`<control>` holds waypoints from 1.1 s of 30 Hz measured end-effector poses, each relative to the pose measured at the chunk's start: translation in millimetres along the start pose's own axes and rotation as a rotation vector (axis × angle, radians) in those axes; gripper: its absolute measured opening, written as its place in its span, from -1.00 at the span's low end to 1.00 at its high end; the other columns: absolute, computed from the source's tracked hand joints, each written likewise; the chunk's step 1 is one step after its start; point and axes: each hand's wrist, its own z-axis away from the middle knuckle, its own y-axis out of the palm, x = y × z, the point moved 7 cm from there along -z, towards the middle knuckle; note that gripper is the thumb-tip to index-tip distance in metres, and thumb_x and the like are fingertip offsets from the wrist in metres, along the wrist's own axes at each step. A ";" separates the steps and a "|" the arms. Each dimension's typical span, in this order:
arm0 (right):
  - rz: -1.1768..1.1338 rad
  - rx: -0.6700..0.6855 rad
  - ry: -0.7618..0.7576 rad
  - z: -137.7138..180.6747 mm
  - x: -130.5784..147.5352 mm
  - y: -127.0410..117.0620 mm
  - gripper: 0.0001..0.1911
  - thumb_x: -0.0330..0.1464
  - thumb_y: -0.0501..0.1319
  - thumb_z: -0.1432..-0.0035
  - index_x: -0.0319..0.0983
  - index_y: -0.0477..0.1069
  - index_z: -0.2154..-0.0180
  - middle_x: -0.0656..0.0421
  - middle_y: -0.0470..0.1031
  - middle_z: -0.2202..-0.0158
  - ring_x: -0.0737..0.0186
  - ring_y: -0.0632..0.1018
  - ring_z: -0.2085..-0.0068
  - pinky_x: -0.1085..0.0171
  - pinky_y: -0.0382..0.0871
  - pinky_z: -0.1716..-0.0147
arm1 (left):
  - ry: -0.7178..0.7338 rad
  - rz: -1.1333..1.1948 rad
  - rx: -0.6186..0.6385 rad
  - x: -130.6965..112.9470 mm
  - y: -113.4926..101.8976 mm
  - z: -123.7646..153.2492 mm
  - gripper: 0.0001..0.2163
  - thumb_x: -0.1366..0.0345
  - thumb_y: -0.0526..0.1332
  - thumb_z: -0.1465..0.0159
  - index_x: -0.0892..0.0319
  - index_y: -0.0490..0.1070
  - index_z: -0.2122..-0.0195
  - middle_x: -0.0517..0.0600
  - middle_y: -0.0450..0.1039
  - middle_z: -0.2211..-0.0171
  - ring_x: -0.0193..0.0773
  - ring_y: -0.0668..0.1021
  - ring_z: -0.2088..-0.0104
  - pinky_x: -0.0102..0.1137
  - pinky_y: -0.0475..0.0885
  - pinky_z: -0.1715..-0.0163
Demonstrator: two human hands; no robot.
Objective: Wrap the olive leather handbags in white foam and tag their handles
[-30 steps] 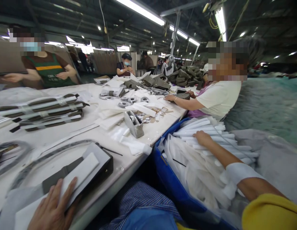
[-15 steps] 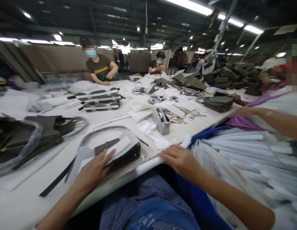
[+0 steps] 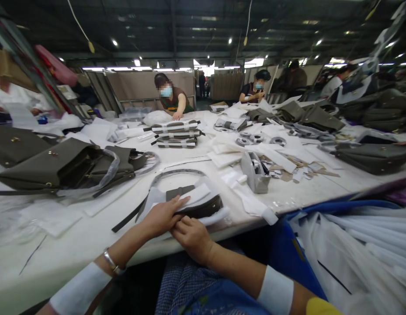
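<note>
The right hand (image 3: pixel 193 239) has joined the left hand (image 3: pixel 165 217), so 2 now work at the handbag (image 3: pixel 207 206); their grasp I cannot tell.

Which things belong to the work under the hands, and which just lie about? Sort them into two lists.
In hand, it seems:
dark bag, under the left hand
white strip on it
white roll by the right hand

Lying about, likely:
stacked bundles
grey tape dispenser
card scraps
other dark bags
</note>
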 end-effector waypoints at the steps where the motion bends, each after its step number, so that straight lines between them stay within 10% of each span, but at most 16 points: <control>1: -0.009 -0.027 -0.014 0.6 -0.3 1.9 -0.81 -0.41 0.11 -0.35 -0.23 0.48 0.10 0.13 0.55 0.27 0.15 0.47 0.24 0.21 0.37 0.39 | 0.008 0.017 0.004 1.3 0.0 -0.3 -0.39 0.37 0.14 -0.29 -0.11 0.06 -0.35 0.05 0.22 -0.30 -0.05 0.43 -0.20 -0.17 0.38 -0.12; 10: -0.293 -0.190 -0.343 17.0 -27.4 3.0 -0.83 -0.53 0.16 -0.29 -0.28 0.48 0.34 0.14 0.57 0.30 0.22 0.50 0.17 0.27 0.49 0.15 | 0.004 0.047 0.007 -0.2 4.8 9.6 -0.35 0.35 0.12 -0.27 0.00 -0.01 -0.39 0.11 0.04 -0.38 -0.04 0.23 -0.32 -0.16 0.23 -0.24; 19: -0.694 -0.236 -0.163 7.6 -40.2 -27.6 -0.81 -0.55 0.18 -0.13 -0.18 0.46 0.27 0.13 0.63 0.26 0.22 0.53 0.24 0.20 0.53 0.21 | 0.074 0.014 -0.145 3.3 23.9 23.0 -0.34 0.23 0.19 -0.32 -0.07 -0.09 -0.40 0.13 -0.06 -0.41 0.01 0.23 -0.33 -0.10 0.28 -0.21; 25: -0.325 -0.142 -0.124 46.3 -80.3 -81.0 -0.60 -0.55 0.17 -0.24 -0.14 0.42 -0.08 0.14 0.60 0.03 0.18 0.54 0.08 0.13 0.47 0.06 | 0.078 -0.042 -0.221 -0.4 27.2 23.5 -0.31 0.27 0.25 -0.31 -0.07 -0.06 -0.39 0.15 0.00 -0.39 0.02 0.26 -0.31 -0.08 0.26 -0.24; 33: -0.054 -0.139 0.066 79.7 -117.2 -65.5 -0.71 -0.46 0.23 -0.26 -0.13 0.51 0.00 0.11 0.61 0.12 0.12 0.54 0.09 0.11 0.49 0.05 | 0.078 -0.067 -0.264 -3.6 21.8 25.1 -0.33 0.15 0.26 -0.30 -0.04 -0.01 -0.38 0.15 0.03 -0.38 0.04 0.29 -0.29 -0.07 0.29 -0.22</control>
